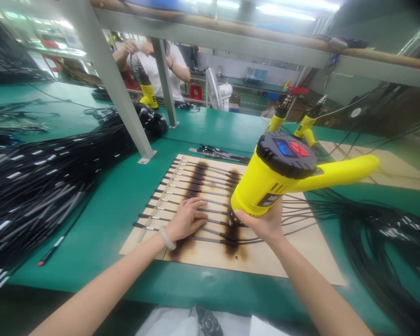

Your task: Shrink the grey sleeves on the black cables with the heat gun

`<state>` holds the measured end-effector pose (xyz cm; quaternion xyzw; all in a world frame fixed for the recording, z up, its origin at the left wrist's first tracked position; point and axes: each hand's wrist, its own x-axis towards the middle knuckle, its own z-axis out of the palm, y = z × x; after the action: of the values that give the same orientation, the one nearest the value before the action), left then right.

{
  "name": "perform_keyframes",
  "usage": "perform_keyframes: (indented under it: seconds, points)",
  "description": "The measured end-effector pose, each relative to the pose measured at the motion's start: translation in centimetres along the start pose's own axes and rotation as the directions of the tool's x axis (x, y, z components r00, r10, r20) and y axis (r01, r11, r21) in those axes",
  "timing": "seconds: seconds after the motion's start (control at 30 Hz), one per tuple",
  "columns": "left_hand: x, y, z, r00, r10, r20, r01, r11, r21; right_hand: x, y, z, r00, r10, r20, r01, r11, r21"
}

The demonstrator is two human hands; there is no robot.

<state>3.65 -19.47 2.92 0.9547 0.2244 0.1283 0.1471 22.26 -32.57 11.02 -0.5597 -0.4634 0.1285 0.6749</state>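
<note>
Bright, cool light comes from ceiling tubes (287, 10), glaring white along the top. The tabletop (196, 280) gives back a soft, pale sheen. The heat gun (257, 179) looks fairly crisp; the outer edges smear and stretch, and the upper right corner darkens.

Ceiling lts (285, 12), red stool (196, 92) (bkgd), green worktbl (215, 122) w/ grey post (115, 88)

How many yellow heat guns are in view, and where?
4: one yellow-and-black plastic heat gun in the right hand; another by the co-worker in white; a third and a fourth beyond the first. More may be hidden.
</note>
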Motion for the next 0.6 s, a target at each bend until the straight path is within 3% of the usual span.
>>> perform_keyframes:
  seconds: [0.33,0.6]
  points:
    - [0.00,-0.04,0.10,1.000,0.011,0.005,-0.011,1.000,0.013,-0.12,0.15,-0.22,1.000,-0.006,0.031,0.006,1.000,0.010]
    - [0.03,-0.03,0.08,1.000,0.012,0.007,-0.012,1.000,0.014,0.05,0.18,-0.22,0.999,-0.035,-0.008,0.034,0.999,-0.042]
